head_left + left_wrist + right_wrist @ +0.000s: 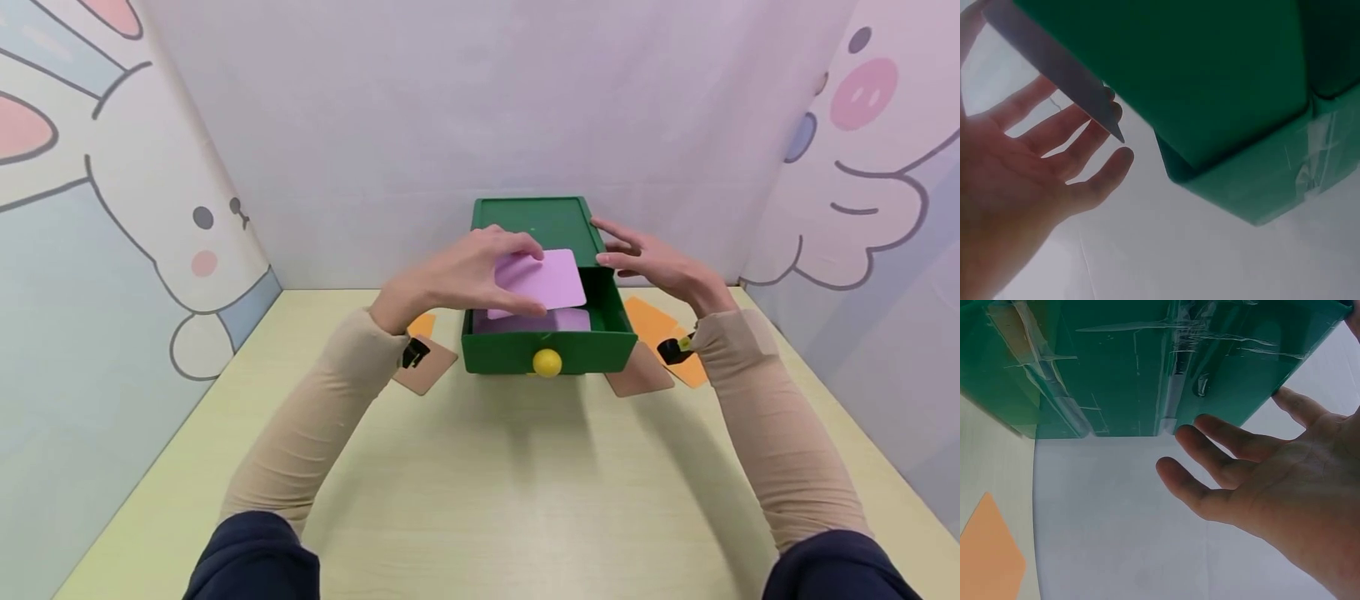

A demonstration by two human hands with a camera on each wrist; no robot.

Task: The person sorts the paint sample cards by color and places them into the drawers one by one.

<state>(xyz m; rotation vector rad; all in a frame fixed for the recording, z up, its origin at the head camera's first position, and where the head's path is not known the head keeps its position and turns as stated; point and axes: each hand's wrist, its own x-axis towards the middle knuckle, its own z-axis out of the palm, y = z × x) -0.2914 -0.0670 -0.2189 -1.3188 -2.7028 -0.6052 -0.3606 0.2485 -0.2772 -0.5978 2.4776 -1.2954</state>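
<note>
A pink card is held by its left end in my left hand, thumb at the near edge and fingers at the far edge. It tilts over the pulled-out drawer of a green box. Another purple card lies inside the drawer, partly hidden by the first. A yellow ball knob sits on the drawer front. On the box's right side, my right hand touches the edge with extended fingers. The left wrist view shows the held card edge-on beside the box.
Brown cards lie on the table at the left and right of the box. Orange cards lie further right, and part of an orange card shows at left. A pale wall stands behind.
</note>
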